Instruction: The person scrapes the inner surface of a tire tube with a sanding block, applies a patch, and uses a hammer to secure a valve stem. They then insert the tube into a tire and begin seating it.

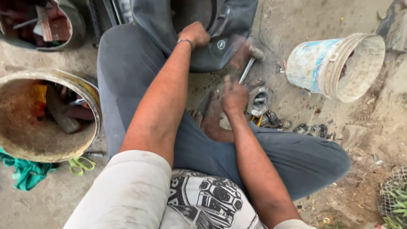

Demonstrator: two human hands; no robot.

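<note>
Right hand (234,96), fingers wrapped round hammer (250,59) handle, mid-frame: steel head heavy, grip low. Left hand (194,34) fingers clamp dark rubber tyre (220,42), stiff-ish.

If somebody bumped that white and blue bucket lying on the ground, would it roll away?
Probably a little. The bucket lies on its side and is round, so a push could set it rolling, likely in a curve since its mouth looks wider than its base. It appears to be thin plastic, so it is probably light. The rough dirt ground would likely stop it soon.

White short-sleeved shirt with black graphic print, grey trousers, thin wrist bangle (185,41) (left arm), bare forearms
</note>
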